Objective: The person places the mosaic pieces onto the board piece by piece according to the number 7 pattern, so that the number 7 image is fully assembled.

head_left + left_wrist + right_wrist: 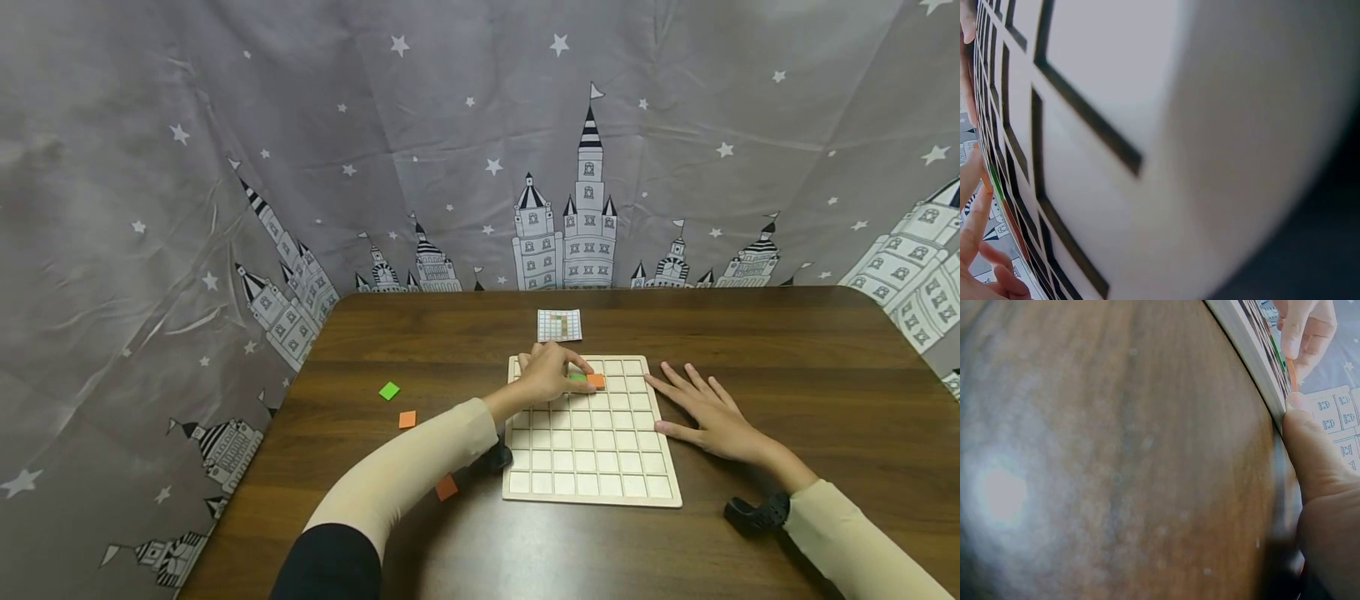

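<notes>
A square wooden grid board (pixel 592 483) lies on the table. My left hand (pixel 546 373) reaches over its upper part and pinches a small orange square tile (pixel 596 381) between thumb and forefinger. In the right wrist view that orange tile (pixel 1292 376) stands on edge in the left fingers. Just left of it, a green tile (pixel 577 377) shows in the grid, partly hidden by the hand. My right hand (pixel 708 417) rests with spread fingers at the board's right edge, its thumb (pixel 1313 440) touching the side.
A small printed grid card (pixel 558 325) lies beyond the board. Loose on the table to the left are a green tile (pixel 389 391), an orange tile (pixel 407 419) and a darker orange-red tile (pixel 446 487). A grey castle-print curtain (pixel 450 125) hangs behind the table (pixel 810 350).
</notes>
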`<move>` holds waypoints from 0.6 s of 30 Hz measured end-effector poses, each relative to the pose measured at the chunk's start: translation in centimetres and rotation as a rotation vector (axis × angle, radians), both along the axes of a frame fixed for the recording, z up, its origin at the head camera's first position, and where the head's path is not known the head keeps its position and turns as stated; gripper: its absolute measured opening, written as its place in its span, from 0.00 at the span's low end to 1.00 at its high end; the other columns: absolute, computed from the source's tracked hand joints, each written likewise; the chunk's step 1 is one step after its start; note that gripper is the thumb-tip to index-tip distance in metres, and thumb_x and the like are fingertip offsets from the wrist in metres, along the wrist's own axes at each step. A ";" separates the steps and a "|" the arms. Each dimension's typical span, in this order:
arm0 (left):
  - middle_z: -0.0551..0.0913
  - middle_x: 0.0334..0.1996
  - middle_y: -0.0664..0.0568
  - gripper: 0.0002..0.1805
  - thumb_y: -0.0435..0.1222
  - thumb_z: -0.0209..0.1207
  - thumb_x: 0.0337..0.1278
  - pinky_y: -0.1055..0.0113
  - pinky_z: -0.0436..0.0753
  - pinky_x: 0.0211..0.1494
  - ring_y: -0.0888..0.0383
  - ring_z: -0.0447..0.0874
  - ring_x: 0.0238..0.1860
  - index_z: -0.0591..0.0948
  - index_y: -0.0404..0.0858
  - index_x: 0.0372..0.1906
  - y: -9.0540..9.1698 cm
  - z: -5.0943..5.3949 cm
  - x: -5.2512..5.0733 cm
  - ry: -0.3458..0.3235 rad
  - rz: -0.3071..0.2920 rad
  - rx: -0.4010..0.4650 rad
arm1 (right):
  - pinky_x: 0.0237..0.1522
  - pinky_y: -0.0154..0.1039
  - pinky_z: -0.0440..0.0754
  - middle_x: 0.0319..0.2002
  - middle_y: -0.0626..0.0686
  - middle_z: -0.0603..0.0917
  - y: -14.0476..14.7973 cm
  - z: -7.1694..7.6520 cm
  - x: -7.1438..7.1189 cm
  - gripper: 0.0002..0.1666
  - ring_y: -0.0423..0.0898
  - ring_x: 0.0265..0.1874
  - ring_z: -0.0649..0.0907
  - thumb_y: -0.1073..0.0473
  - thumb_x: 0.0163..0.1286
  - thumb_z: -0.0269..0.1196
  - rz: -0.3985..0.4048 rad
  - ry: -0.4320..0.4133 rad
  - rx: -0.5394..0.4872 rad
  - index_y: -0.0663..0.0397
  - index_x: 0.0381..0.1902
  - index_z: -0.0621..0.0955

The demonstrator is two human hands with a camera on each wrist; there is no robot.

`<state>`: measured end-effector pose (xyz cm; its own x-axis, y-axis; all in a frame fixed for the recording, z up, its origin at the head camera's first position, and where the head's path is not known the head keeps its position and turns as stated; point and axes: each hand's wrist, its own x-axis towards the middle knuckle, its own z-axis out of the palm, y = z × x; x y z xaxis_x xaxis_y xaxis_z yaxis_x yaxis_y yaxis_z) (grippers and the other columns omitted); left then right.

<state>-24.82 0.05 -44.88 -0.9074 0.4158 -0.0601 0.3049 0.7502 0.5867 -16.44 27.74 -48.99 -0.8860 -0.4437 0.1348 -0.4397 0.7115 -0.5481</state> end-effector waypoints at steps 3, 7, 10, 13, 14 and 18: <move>0.73 0.17 0.56 0.12 0.50 0.74 0.48 0.49 0.56 0.54 0.55 0.69 0.44 0.90 0.55 0.39 0.0 0.1 0.0 -0.002 -0.016 0.008 | 0.66 0.71 0.38 0.76 0.66 0.55 0.0 -0.2 0.0 0.43 0.73 0.73 0.48 0.45 0.70 0.64 0.000 0.017 -0.010 0.42 0.78 0.61; 0.73 0.18 0.56 0.12 0.49 0.74 0.48 0.49 0.55 0.52 0.55 0.67 0.43 0.90 0.54 0.40 -0.2 0.1 0.1 -0.013 -0.031 0.016 | 0.67 0.71 0.37 0.76 0.66 0.55 0.1 -0.5 -0.1 0.42 0.73 0.73 0.48 0.45 0.70 0.64 -0.001 0.030 -0.010 0.42 0.78 0.62; 0.74 0.18 0.57 0.14 0.49 0.74 0.47 0.52 0.55 0.50 0.55 0.67 0.40 0.90 0.54 0.42 -0.2 0.0 0.0 -0.002 -0.043 0.006 | 0.67 0.71 0.38 0.76 0.66 0.54 0.1 -0.3 0.0 0.42 0.73 0.73 0.47 0.45 0.71 0.63 -0.007 0.012 0.006 0.43 0.78 0.61; 0.75 0.18 0.58 0.15 0.50 0.75 0.46 0.54 0.55 0.47 0.56 0.67 0.39 0.90 0.54 0.42 -0.2 -0.2 -0.1 0.014 -0.048 0.001 | 0.66 0.71 0.39 0.76 0.66 0.53 0.0 0.1 0.1 0.42 0.72 0.73 0.46 0.44 0.71 0.63 -0.012 -0.020 0.025 0.44 0.78 0.61; 0.75 0.18 0.58 0.15 0.50 0.75 0.45 0.54 0.55 0.47 0.57 0.67 0.40 0.90 0.54 0.41 -0.1 -0.3 -0.1 0.016 -0.044 -0.001 | 0.66 0.71 0.39 0.77 0.66 0.53 0.0 0.2 0.0 0.42 0.72 0.73 0.46 0.44 0.72 0.62 -0.012 -0.026 0.030 0.44 0.78 0.61; 0.75 0.20 0.58 0.15 0.51 0.75 0.45 0.55 0.54 0.47 0.57 0.66 0.41 0.90 0.56 0.41 -0.1 -0.3 -0.2 0.020 -0.033 -0.011 | 0.66 0.71 0.39 0.77 0.66 0.52 -0.1 0.5 0.0 0.42 0.72 0.74 0.46 0.44 0.72 0.62 -0.012 -0.041 0.039 0.44 0.78 0.60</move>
<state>-24.97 -0.04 -45.23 -0.8945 0.4447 -0.0469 0.3409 0.7460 0.5721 -16.40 27.67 -48.53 -0.8956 -0.4374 0.0810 -0.4088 0.7376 -0.5375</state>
